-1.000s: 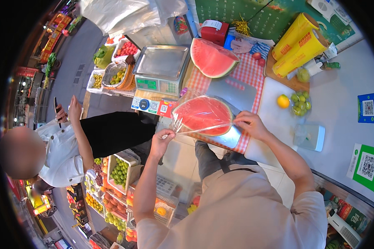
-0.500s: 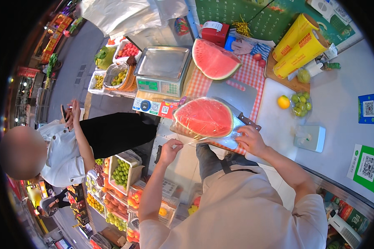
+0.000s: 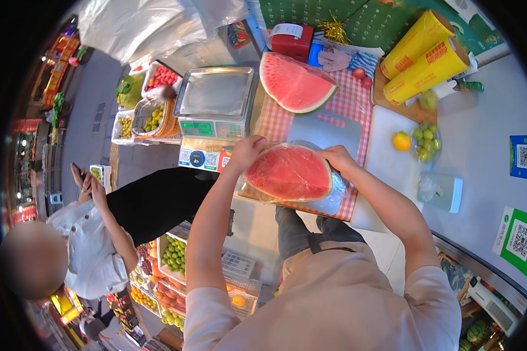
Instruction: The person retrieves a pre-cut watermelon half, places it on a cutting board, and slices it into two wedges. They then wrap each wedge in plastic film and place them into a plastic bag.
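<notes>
A cut watermelon piece (image 3: pixel 290 171), red flesh up and covered with clear plastic wrap (image 3: pixel 262 196), lies on a grey cutting board (image 3: pixel 328 131) over a red-checked cloth. My left hand (image 3: pixel 249 153) is closed at the wrapped piece's far left edge, pinching the film. At its far right edge my right hand (image 3: pixel 339 159) is also closed on the film, fingertips against the rind. The pinched film is mostly hidden by my fingers. Farther back rests a larger, unwrapped watermelon piece (image 3: pixel 297 82).
A scale (image 3: pixel 214 96) stands at the left, near crates of fruit. Two yellow film rolls (image 3: pixel 427 67) lie on a wooden board at the back right. An orange (image 3: pixel 401 141), packed green fruit (image 3: pixel 426 141) and a clear box (image 3: pixel 439 192) sit rightward. A person (image 3: pixel 91 245) holds a phone at the left.
My left hand has moved up and away from me to the far left edge of the watermelon. My right hand has shifted to its far right edge, and the knife there is now covered.
</notes>
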Motion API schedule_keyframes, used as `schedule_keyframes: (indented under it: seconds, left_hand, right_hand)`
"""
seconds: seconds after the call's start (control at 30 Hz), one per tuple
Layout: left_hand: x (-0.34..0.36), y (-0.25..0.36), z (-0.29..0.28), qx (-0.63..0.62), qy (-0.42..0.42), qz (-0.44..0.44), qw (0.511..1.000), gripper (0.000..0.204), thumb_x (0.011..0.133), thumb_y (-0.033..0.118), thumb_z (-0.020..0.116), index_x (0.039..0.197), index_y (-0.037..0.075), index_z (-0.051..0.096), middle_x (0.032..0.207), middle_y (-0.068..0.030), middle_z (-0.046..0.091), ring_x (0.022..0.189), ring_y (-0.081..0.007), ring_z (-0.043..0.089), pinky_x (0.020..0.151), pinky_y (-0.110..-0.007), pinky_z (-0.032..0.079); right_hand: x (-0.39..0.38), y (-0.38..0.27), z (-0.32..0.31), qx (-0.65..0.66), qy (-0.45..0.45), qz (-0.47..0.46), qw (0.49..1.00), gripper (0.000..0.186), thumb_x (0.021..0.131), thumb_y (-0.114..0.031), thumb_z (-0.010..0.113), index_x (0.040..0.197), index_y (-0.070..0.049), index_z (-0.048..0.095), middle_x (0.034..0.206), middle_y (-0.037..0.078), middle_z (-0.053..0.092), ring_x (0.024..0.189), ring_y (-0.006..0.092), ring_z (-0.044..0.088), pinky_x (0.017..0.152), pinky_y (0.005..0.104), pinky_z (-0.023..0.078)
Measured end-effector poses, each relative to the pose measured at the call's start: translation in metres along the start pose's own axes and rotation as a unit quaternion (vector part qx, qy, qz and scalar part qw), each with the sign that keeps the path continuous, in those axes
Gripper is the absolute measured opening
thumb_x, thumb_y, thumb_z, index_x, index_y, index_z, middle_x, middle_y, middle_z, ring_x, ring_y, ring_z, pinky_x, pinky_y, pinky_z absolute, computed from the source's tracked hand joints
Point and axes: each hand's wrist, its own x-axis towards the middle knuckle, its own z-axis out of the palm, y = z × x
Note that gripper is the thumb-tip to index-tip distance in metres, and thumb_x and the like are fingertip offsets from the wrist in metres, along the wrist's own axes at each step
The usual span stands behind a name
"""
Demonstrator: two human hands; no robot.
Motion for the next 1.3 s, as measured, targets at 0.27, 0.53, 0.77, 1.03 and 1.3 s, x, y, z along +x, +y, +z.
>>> schedule_keyframes:
  seconds: [0.27,0.53,0.77,1.03,1.3]
  left_hand:
    - [0.049,0.007,0.020,-0.034,-0.153,-0.064,0.986,0.032,0.088,0.030,0.061,0.091,-0.001,0.066,0.082,-0.0105,0.065,0.076,-0.0163,0.059,0.070,-0.031,0.047]
    - [0.054,0.002,0.029,0.094,-0.037,-0.047,0.994,0.028,0.087,0.026,0.060,0.096,0.000,0.066,0.080,-0.0126,0.065,0.072,-0.0169,0.061,0.068,-0.031,0.048]
    - [0.002,-0.006,-0.019,-0.248,-0.165,-0.126,0.946,0.041,0.097,0.032,0.047,0.125,0.002,0.053,0.116,-0.0140,0.062,0.110,-0.0240,0.058,0.090,-0.036,0.046]
    - [-0.075,-0.024,0.023,-0.754,-0.180,-0.299,0.557,0.065,0.093,0.055,0.037,0.136,0.006,0.039,0.132,-0.0135,0.050,0.121,-0.0264,0.049,0.102,-0.042,0.040]
    - [-0.127,0.040,0.021,-0.795,-0.124,-0.243,0.542,0.071,0.089,0.055,0.047,0.137,0.004,0.037,0.134,-0.0162,0.048,0.121,-0.0326,0.049,0.101,-0.048,0.040]
  right_hand:
    - [0.026,0.028,0.014,0.038,0.142,-0.079,0.986,0.030,0.084,-0.026,0.065,0.081,0.003,0.066,0.069,0.010,0.064,0.064,0.0173,0.060,0.060,0.0328,0.047]
    - [0.006,0.010,0.000,-0.206,0.154,-0.091,0.962,0.022,0.084,-0.023,0.064,0.084,-0.001,0.066,0.070,0.013,0.065,0.068,0.0239,0.064,0.064,0.0346,0.049]
    - [-0.058,0.018,0.006,0.064,0.111,-0.218,0.968,0.047,0.096,-0.027,0.049,0.135,-0.002,0.041,0.130,0.013,0.051,0.117,0.0212,0.051,0.097,0.0337,0.040]
    - [-0.074,0.048,0.055,0.513,-0.066,-0.104,0.849,0.048,0.100,-0.035,0.033,0.139,-0.007,0.037,0.138,0.008,0.044,0.129,0.0194,0.038,0.107,0.0366,0.028]
    - [-0.084,-0.010,0.003,0.474,-0.128,0.000,0.871,0.039,0.095,-0.029,0.047,0.122,-0.001,0.052,0.121,0.011,0.059,0.113,0.0221,0.055,0.099,0.0366,0.039]
